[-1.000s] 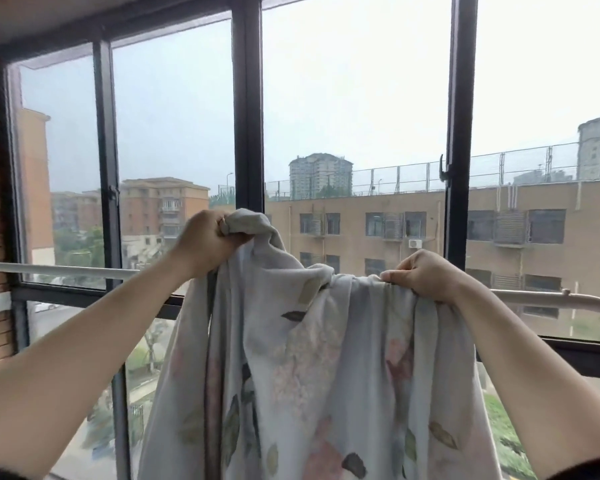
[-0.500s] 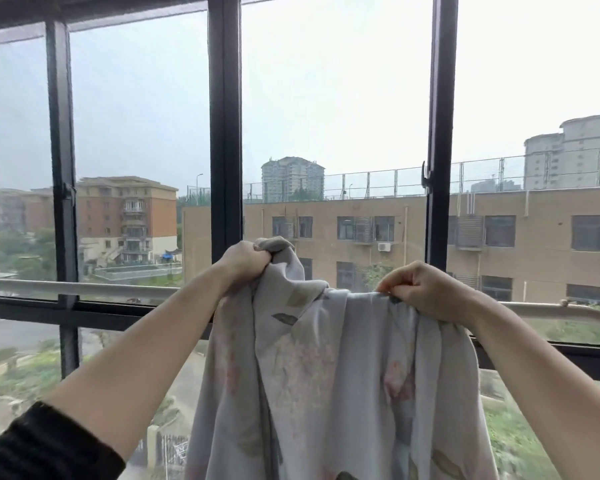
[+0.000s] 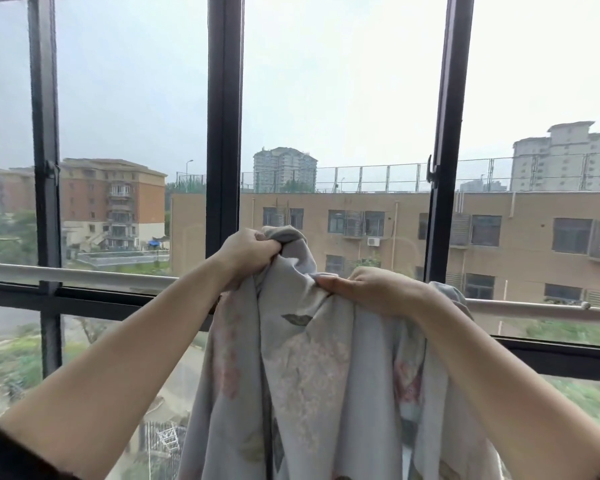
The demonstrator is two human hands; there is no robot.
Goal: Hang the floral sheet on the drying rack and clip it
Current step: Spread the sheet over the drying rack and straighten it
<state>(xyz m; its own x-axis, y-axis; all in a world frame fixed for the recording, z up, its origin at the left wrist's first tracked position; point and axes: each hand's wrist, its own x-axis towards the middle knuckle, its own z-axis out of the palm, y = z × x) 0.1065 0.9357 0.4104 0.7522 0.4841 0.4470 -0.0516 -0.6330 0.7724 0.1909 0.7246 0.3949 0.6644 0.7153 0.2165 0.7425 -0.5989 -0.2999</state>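
Head view: floral sheet (image 3: 326,375) hangs bunched at lower centre of the frame, its top edge gathered at the pale drying rack rail (image 3: 84,275) that crosses the frame. Left hand (image 3: 248,252) is clenched around a raised wad of the fabric just above the rail. Right hand (image 3: 371,291), beside it, pinches the sheet's top fold, fingers closed on cloth. Behind stand dark window frames (image 3: 224,133), with tan apartment blocks (image 3: 361,216) under grey sky.
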